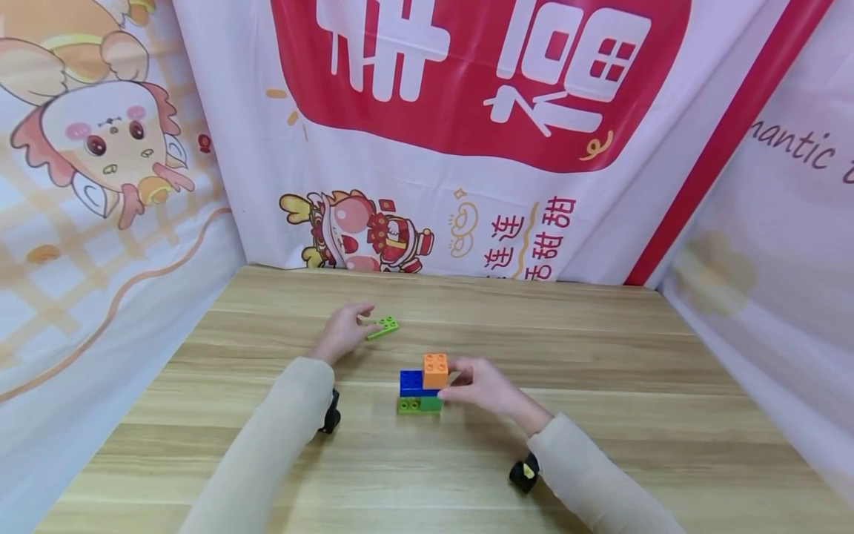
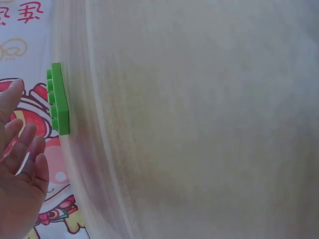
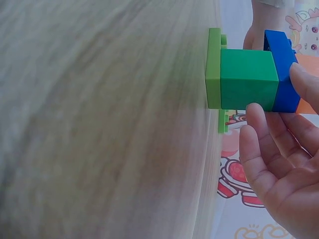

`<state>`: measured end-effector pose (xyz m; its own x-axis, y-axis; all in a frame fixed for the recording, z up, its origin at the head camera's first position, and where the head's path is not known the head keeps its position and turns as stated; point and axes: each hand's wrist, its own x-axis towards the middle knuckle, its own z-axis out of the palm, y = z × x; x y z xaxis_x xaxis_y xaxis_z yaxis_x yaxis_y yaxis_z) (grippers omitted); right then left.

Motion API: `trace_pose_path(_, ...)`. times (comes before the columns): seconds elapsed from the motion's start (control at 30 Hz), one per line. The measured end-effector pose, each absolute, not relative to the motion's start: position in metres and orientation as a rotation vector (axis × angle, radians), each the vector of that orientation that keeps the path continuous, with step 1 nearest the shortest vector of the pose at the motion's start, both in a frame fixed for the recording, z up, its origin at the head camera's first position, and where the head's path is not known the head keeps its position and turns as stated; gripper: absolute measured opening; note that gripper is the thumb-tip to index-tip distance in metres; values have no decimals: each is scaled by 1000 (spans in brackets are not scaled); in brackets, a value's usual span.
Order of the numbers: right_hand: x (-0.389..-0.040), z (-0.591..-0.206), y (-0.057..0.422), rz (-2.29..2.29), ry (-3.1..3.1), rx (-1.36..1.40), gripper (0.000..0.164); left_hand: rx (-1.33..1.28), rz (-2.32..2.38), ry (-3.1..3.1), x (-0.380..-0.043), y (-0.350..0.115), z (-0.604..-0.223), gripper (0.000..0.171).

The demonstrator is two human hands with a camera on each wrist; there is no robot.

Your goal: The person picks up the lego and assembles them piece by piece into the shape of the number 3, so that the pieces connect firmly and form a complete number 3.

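A small stack of building blocks stands on the table. Lowest is a light green plate (image 3: pixel 213 69), then a darker green block (image 3: pixel 248 79), a blue block (image 1: pixel 411 382) and an orange block (image 1: pixel 436 369) on top. My right hand (image 1: pixel 487 384) holds the stack at its right side, its thumb against the blue block and its other fingers around the far side. Farther back and to the left, my left hand (image 1: pixel 344 331) reaches to a separate light green studded plate (image 1: pixel 383 328) lying flat. In the left wrist view its loosely bent fingers (image 2: pixel 24 149) are beside that plate.
The wood-grain table (image 1: pixel 600 371) meets a printed cloth (image 1: pixel 427 170) at its back edge. More printed cloth hangs on the left and right sides. A black wrist camera (image 1: pixel 525 473) sits at the right sleeve, another wrist camera (image 1: pixel 330 413) at the left.
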<state>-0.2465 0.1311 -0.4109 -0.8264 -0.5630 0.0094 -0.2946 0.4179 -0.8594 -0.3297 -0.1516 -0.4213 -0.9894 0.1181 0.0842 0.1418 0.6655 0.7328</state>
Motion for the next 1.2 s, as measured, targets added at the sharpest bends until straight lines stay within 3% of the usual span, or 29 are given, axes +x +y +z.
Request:
trace_pose_path(0.53,-226,-379,125,-1357,2396,-742,30,-185,-1164,-2925,-336,-153,-438,61)
trace_pose_path(1.0,-227,-380,125,-1356,2394,-750,33,-79,-1086,-2955,-334,-149,-437,53)
trace_pose_path(1.2,-243,-404,130,-1369,2384,-754,36,-148,-1098,-2937,-333,-147,-431,51)
